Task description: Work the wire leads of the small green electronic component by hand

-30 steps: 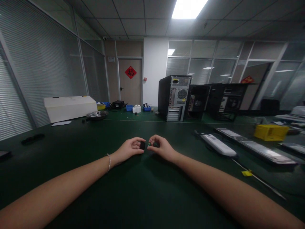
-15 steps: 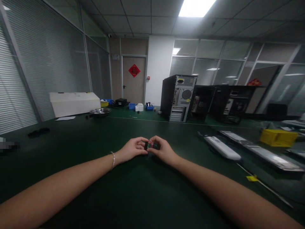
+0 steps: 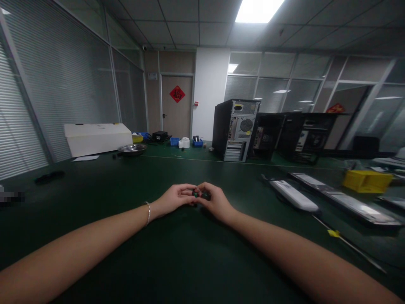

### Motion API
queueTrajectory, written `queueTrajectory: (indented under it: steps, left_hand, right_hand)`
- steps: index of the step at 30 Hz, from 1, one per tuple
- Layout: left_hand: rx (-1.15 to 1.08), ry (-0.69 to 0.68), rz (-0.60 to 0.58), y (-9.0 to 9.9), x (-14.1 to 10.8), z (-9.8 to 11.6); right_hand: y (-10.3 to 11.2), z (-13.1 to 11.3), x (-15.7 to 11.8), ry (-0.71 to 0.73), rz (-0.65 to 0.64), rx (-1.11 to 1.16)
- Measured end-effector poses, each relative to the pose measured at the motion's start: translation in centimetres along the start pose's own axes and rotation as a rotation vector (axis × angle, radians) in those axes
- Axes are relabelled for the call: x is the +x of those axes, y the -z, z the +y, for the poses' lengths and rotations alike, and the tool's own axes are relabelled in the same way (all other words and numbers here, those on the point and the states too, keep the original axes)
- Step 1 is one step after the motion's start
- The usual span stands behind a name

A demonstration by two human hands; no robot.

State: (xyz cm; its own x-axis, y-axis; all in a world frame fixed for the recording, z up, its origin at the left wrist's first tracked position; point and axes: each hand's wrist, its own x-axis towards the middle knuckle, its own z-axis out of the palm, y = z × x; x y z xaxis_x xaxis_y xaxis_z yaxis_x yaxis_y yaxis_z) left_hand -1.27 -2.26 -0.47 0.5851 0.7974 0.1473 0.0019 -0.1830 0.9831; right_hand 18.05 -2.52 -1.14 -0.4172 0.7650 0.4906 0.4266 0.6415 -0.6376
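Head view: your left hand point(image 3: 177, 196) and right hand point(image 3: 215, 200) meet above the green counter point(image 3: 158, 261), fingertips closed around a small dark-and-green part point(image 3: 196, 193) between them; its details are too small to tell. To the right lie a thin rod point(image 3: 357, 250) with a yellow tag point(image 3: 333, 233), a white elongated device point(image 3: 294, 195) and a yellow bin point(image 3: 368, 181). Farther back stand a metal dish point(image 3: 132, 150), a white box point(image 3: 98, 140) and computer towers point(image 3: 236, 131).
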Motion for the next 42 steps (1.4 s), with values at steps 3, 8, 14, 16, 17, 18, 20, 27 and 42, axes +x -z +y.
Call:
queueTrajectory:
  steps: [3, 8, 14, 16, 17, 18, 20, 27, 42]
  left_hand:
    - [0.032, -0.007, 0.029, 0.0, 0.1, -0.1]
    - [0.116, -0.052, 0.092, -0.1, 0.0, -0.1]
    - [0.183, -0.099, 0.088, -0.4, 0.0, 0.1]
    - [0.211, -0.112, 0.096, -0.4, 0.0, 0.0]
    - [0.228, -0.115, 0.098, -0.4, 0.0, 0.0]
    - [0.246, -0.118, 0.096, -0.4, 0.0, 0.0]
    - [0.286, -0.124, 0.088, -0.4, -0.1, 0.0]
    - [0.442, -0.140, 0.100, -0.8, -0.4, 0.5]
    - [0.726, -0.194, 0.140, -1.3, -0.7, 1.3]
  right_hand:
    - [-0.1, -0.2, 0.0, 0.044, 0.005, -0.062]
    - [0.0, -0.7, 0.0, 0.117, 0.004, -0.016]
    - [0.2, 0.0, 0.4, 0.021, 0.070, 0.095]
    - [0.2, 0.2, 0.6, 0.007, 0.047, 0.106]
    - [0.2, 0.3, 0.6, -0.002, 0.030, 0.103]
    - [0.3, 0.3, 0.6, -0.011, 0.013, 0.097]
    - [0.3, 0.1, 0.6, -0.026, -0.017, 0.082]
    - [0.3, -0.4, 0.5, -0.066, -0.075, 0.069]
    - [-0.6, 0.4, 0.8, -0.208, 0.047, 0.154]
